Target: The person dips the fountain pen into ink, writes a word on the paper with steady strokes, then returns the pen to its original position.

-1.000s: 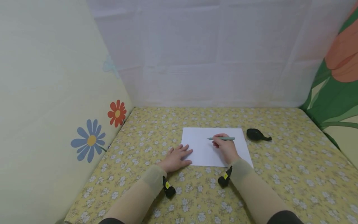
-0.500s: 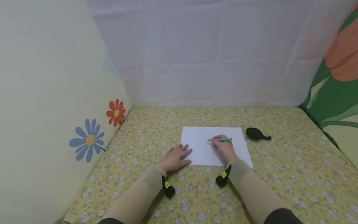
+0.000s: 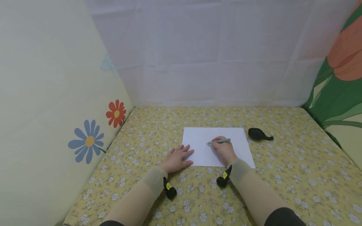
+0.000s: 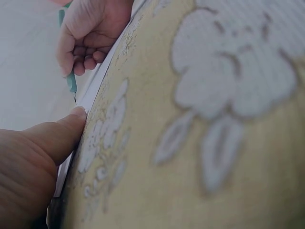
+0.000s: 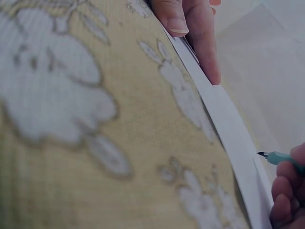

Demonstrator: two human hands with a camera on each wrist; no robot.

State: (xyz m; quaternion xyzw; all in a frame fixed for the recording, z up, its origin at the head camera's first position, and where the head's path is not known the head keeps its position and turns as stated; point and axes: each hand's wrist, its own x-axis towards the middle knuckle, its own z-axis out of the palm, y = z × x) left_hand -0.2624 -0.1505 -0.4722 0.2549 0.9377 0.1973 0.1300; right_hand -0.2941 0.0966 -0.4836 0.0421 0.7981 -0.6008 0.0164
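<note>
A white sheet of paper (image 3: 196, 136) lies flat on the table. My right hand (image 3: 225, 153) holds a green pen (image 3: 223, 141) over the middle of the sheet, fingers curled round its barrel. The pen (image 5: 282, 158) has a dark pointed tip aimed left; whether it touches the paper, I cannot tell. No marks show on the visible sheet. At the paper's lower left edge rests my left hand (image 3: 175, 159), palm down with fingers spread, its fingertips on the sheet. In the left wrist view the left thumb (image 4: 62, 131) reaches the paper's edge.
A black bulb-shaped object (image 3: 258, 134) with a narrow neck lies right of the paper. A yellow floral cloth (image 3: 152, 138) covers the table. A white sheet (image 3: 181, 56) hangs behind, with flower-patterned panels at both sides.
My right hand has shifted a little left and toward me with the pen, whose barrel is now more tilted. The left hand and the paper keep their places; the head view has drifted slightly.
</note>
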